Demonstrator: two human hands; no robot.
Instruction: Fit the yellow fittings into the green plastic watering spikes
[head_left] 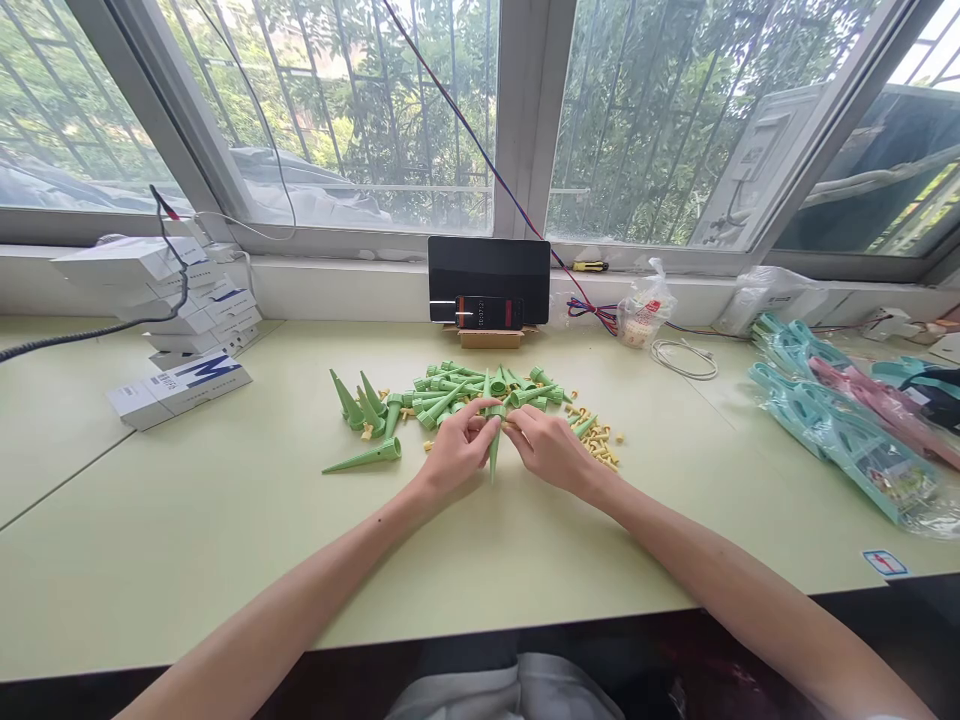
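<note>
My left hand [461, 446] is closed around a green plastic watering spike [493, 455], whose tip points down toward me. Pressed up to the side of the spike's collar, my right hand [553, 447] has its fingers pinched together; what is between them is too small and hidden to make out. Behind both hands lies a heap of green spikes [442, 385]. Small yellow plastic plugs [598, 440] are scattered to the right of my right hand. On the left, several spikes stand on their wide ends [367, 408], and one spike [364, 457] lies flat.
A phone [489, 313] leans on a black tablet [487, 262] at the back. White boxes [180, 388] are stacked on the left. A bagged cup [643, 312] and a white cable [684, 360] sit back right, with wrapped teal hangers [840, 430] farther right.
</note>
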